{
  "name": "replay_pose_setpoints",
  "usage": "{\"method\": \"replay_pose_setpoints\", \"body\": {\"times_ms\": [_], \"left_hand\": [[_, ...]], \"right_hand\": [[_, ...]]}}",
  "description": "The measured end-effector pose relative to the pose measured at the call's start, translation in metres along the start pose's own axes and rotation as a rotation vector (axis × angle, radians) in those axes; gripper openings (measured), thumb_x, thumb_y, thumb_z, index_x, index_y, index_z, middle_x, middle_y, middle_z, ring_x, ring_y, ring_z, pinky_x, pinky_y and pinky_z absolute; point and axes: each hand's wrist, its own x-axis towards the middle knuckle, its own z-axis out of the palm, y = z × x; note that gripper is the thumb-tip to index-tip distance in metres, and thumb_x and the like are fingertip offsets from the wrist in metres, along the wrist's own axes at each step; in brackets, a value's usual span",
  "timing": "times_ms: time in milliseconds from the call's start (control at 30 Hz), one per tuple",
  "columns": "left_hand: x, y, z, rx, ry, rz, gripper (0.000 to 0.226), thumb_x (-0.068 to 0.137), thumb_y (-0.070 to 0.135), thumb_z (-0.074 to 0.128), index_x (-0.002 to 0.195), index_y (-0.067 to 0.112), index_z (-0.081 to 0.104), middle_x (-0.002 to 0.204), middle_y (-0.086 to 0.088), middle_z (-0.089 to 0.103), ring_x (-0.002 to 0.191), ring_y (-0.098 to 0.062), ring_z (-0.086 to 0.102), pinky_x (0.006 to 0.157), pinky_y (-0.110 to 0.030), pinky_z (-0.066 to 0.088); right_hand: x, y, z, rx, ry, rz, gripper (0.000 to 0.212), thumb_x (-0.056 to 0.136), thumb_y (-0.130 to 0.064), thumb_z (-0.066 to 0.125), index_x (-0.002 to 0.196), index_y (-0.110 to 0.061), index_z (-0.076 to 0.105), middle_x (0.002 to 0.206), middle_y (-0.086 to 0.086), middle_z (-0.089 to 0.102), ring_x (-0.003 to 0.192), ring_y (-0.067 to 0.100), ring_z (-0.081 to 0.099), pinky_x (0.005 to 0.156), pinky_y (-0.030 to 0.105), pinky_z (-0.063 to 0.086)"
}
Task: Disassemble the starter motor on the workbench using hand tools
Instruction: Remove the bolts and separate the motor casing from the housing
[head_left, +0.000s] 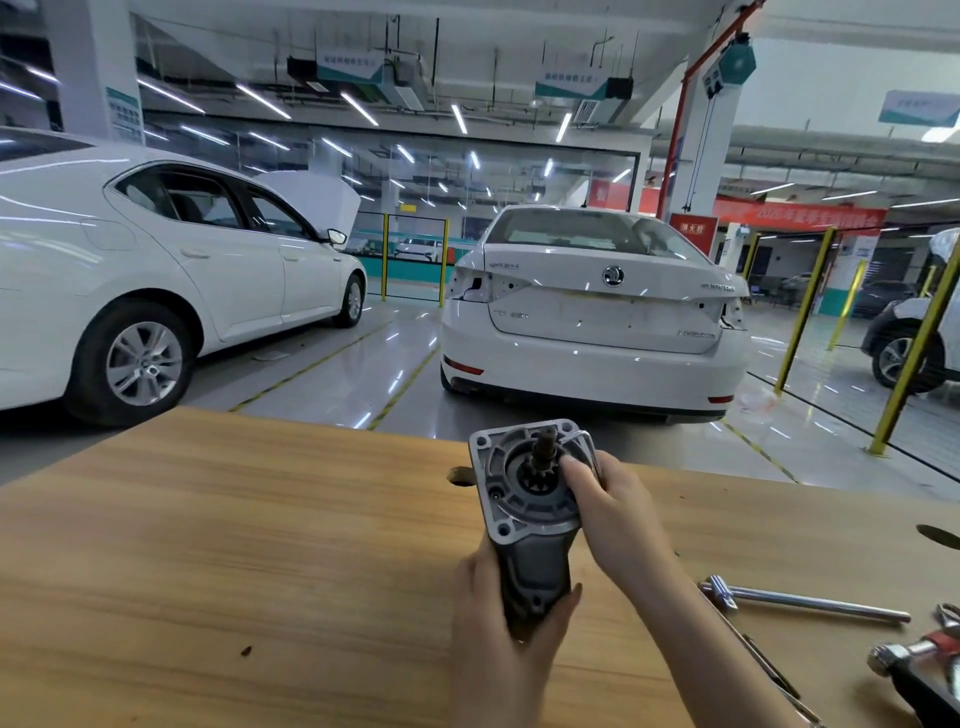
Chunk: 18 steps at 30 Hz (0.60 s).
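The starter motor (524, 525) is held upright above the wooden workbench (234, 545), its grey flanged nose housing facing me with the dark pinion gear (540, 467) and shaft showing in the opening. My left hand (498, 639) grips the dark lower body of the motor from below. My right hand (613, 509) wraps the right side of the housing, with the thumb pressed near the pinion gear. The back of the motor is hidden by my hands.
A chrome T-handle wrench (800, 603) lies on the bench at right. A hammer-like tool with red and black grip (924, 660) sits at the lower right corner, and a thin rod (769, 670) lies near it. White cars (597, 312) stand beyond the bench.
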Motion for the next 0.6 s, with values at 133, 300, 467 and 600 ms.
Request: {"method": "replay_pose_setpoints", "body": {"times_ms": [133, 300, 467, 600], "left_hand": [[-0.003, 0.006, 0.005, 0.042, -0.069, 0.005, 0.085, 0.066, 0.025, 0.083, 0.138, 0.023, 0.038, 0.114, 0.012, 0.044, 0.106, 0.009, 0.045, 0.092, -0.024, 0.048], [-0.012, 0.02, 0.004, 0.041, -0.187, -0.046, 0.085, 0.065, 0.042, 0.077, 0.13, 0.052, 0.023, 0.122, 0.022, 0.038, 0.113, 0.004, 0.045, 0.095, -0.021, 0.047], [0.011, 0.013, -0.012, -0.192, 0.05, -0.203, 0.024, 0.09, 0.007, 0.054, 0.086, 0.03, 0.059, 0.08, 0.008, 0.07, 0.088, -0.017, 0.066, 0.074, -0.029, 0.052], [0.032, 0.002, -0.033, 0.04, -0.101, -0.07, 0.054, 0.077, 0.01, 0.071, 0.104, 0.047, 0.044, 0.111, 0.025, 0.049, 0.105, 0.016, 0.043, 0.08, -0.011, 0.04]], "right_hand": [[0.009, 0.006, -0.013, 0.021, -0.132, 0.014, 0.032, 0.09, -0.041, 0.049, 0.085, -0.014, 0.064, 0.084, 0.003, 0.071, 0.081, 0.016, 0.066, 0.072, 0.036, 0.051], [0.024, 0.011, -0.029, 0.138, -0.291, 0.076, 0.023, 0.091, -0.029, 0.054, 0.081, -0.013, 0.066, 0.081, 0.004, 0.073, 0.075, 0.018, 0.067, 0.069, 0.032, 0.05], [0.03, 0.008, -0.03, 0.149, -0.383, 0.094, 0.046, 0.069, -0.05, 0.058, 0.086, -0.009, 0.066, 0.091, 0.022, 0.069, 0.077, 0.029, 0.057, 0.072, 0.041, 0.037], [0.033, 0.013, -0.026, 0.199, -0.438, 0.044, 0.02, 0.086, -0.03, 0.059, 0.074, -0.019, 0.071, 0.077, 0.006, 0.073, 0.069, 0.019, 0.067, 0.06, 0.026, 0.048]]}}
